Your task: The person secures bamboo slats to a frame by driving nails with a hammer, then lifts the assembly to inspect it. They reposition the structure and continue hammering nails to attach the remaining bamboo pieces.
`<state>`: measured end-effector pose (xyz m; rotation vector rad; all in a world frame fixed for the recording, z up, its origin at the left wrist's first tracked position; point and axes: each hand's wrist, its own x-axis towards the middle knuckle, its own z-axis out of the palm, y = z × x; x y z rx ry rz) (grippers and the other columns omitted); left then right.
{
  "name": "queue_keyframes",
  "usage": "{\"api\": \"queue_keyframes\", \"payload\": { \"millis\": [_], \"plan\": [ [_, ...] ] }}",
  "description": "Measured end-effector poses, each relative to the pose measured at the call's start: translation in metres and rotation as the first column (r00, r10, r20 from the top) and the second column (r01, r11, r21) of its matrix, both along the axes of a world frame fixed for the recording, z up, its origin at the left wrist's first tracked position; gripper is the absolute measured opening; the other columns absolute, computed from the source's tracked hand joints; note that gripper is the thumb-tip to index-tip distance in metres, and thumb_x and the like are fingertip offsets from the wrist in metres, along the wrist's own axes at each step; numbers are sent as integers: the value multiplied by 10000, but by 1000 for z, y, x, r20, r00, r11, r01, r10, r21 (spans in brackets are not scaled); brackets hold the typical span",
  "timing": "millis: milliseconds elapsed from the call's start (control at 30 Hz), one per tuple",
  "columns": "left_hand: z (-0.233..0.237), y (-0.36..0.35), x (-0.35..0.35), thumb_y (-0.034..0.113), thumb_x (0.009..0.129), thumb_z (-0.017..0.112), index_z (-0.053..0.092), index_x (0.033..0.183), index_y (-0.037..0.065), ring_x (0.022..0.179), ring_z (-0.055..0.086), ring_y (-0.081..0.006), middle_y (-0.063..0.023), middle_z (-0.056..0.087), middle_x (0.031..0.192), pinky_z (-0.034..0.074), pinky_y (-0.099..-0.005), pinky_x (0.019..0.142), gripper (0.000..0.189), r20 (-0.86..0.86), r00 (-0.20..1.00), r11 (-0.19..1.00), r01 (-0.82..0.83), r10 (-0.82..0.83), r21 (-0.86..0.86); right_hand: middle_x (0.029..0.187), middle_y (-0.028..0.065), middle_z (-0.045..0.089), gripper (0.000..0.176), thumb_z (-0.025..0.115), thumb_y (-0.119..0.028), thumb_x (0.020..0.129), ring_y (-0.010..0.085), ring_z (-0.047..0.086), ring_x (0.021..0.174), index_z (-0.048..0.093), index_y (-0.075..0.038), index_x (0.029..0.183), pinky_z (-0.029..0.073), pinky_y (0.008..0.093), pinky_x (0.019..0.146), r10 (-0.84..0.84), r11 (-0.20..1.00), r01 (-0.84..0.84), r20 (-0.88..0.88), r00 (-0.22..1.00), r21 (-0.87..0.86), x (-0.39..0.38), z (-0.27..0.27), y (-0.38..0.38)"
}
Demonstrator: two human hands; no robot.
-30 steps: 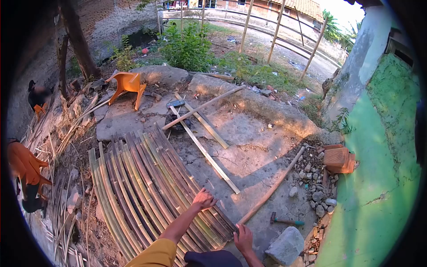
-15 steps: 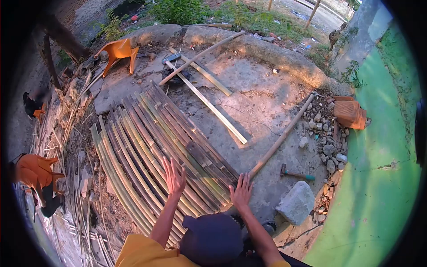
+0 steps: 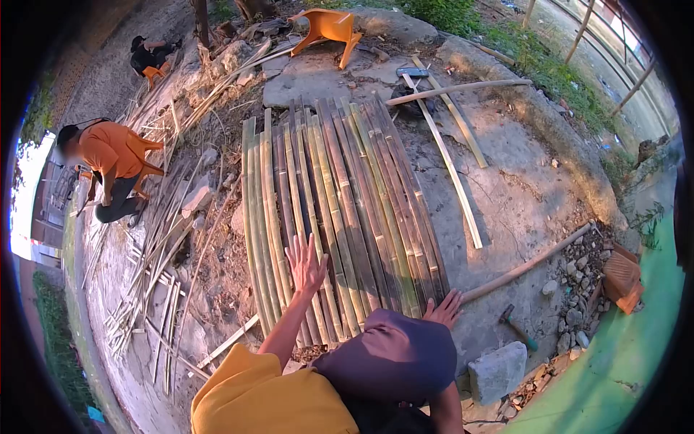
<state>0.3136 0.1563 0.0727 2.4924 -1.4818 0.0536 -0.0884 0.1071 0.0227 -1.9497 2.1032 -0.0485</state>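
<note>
Long split bamboo strips [image 3: 338, 195] lie side by side in a wide panel in front of me. My left hand [image 3: 307, 267] is over their near part, open with fingers spread and palm facing down. At the panel's near right corner is my right hand [image 3: 443, 309], its fingers stretched out beside the end of a wooden pole [image 3: 531, 264]; my knee hides part of that arm. Nothing is held in either hand. A hammer [image 3: 517, 327] with a green-ended handle lies to the right, beside a pale stone block [image 3: 498, 372].
Two light wooden strips [image 3: 452, 170] and another pole [image 3: 463, 91] lie beyond the panel. An orange chair [image 3: 329, 29] stands at the back. Thin bamboo slats [image 3: 155, 267] litter the left, where one person in orange [image 3: 116, 150] and another in black [image 3: 150, 54] sit. Rubble [image 3: 578, 289] lines the right wall.
My view has turned to the left, so the panel looks straighter and both seated people show more fully. Both hands stay open over the bamboo, and my knee now covers part of the right arm.
</note>
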Motion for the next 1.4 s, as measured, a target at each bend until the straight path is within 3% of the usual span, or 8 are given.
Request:
{"api": "queue_keyframes", "payload": {
  "millis": [100, 500, 633, 733, 867, 1267, 1367, 1400],
  "plan": [
    [-19, 54, 55, 501, 1059, 469, 179, 1673, 58, 1622, 80, -359, -194, 151, 1740, 39, -612, 1284, 810, 186, 863, 879, -477, 469, -2, 1725, 182, 192, 828, 387, -585, 1077, 347, 140, 1611, 140, -74, 1678, 175, 619, 1261, 6, 1000, -6, -15, 1000, -7, 2, 0, -1],
    [-29, 99, 80, 609, 1017, 494, 282, 1619, 53, 1533, 257, -425, -226, 299, 1641, 217, -567, 1235, 846, 43, 810, 803, -586, 585, 107, 1714, 193, 216, 848, 438, -567, 1061, 352, 172, 1604, 146, -60, 1674, 210, 616, 1254, -4, 1000, 3, -37, 999, -4, 3, -4, -1],
    [-53, 116, 157, 603, 890, 741, 527, 1400, -17, 1219, 592, -363, -243, 525, 1427, 491, -496, 989, 830, -347, 435, 440, -896, 831, -69, 1714, 191, 219, 849, 473, -549, 1050, 353, 178, 1602, 160, -62, 1671, 205, 617, 1257, -23, 1000, 24, -16, 1000, 16, 6, 1, -3],
    [-64, 139, 205, 624, 831, 800, 710, 1137, -49, 947, 710, -307, -222, 718, 1135, 558, -444, 852, 744, -606, 304, 587, -732, 735, 345, 1699, 200, 251, 833, 515, -525, 1035, 368, 197, 1594, 215, -57, 1656, 170, 641, 1256, -41, 999, 42, 69, 997, 0, 0, 10, -10],
    [-63, 151, 217, 635, 843, 785, 758, 992, -62, 845, 723, -241, -158, 760, 954, 561, -407, 763, 713, -800, 204, 656, -699, 564, 284, 1571, 216, 432, 688, 567, -467, 1011, 392, 254, 1565, 426, -45, 1536, 107, 693, 1242, 39, 997, -46, 96, 995, 69, -16, 30, -25],
    [-54, 150, 199, 442, 948, 722, 747, 1028, -44, 814, 688, -214, -106, 723, 875, 535, -388, 748, 493, -849, 275, 677, -725, 452, 126, 1325, 166, 583, 349, 673, -288, 936, 364, 450, 1392, 704, -64, 1202, 169, 682, 1235, 61, 998, -61, 242, 968, -6, -58, 21, -42],
    [-59, 134, 198, 527, 965, 672, 678, 1230, -40, 1052, 686, -277, -174, 712, 1162, 524, -441, 913, 626, -838, 336, 778, -609, 430, 155, 1324, 169, 576, 348, 688, -271, 919, 368, 452, 1386, 705, -72, 1203, 211, 657, 1233, 121, 991, -104, 245, 962, -82, -63, 8, -44],
    [-48, 122, 183, 575, 980, 618, 558, 1384, -20, 1240, 578, -320, -203, 584, 1366, 451, -485, 1037, 722, -546, 462, 669, -693, 699, 270, 1329, 174, 571, 352, 692, -269, 913, 370, 450, 1389, 704, -78, 1208, 229, 645, 1231, 164, 984, -141, 236, 958, -113, -69, 8, -44]
  ]
}}
